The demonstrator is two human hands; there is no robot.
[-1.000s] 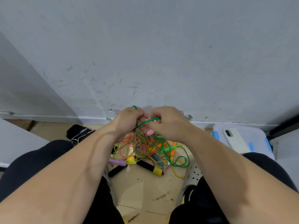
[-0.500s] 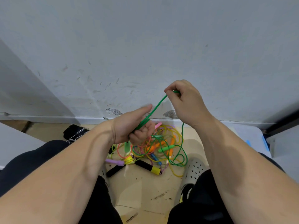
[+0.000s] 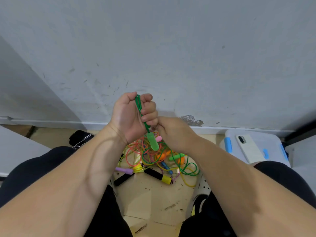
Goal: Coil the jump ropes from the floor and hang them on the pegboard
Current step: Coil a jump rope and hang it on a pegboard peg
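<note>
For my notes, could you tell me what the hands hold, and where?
The left hand grips the green jump rope by its looped cord, handle dangling below; the right hand hides its own grip.

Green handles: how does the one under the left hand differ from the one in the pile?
The hanging handle dangles nearly upright in the air from the green cord that the left hand grips; the pile handle lies sideways on the tangled ropes. The hanging handle looks bigger, the pile handle smaller. Both are green and rounded.
</note>
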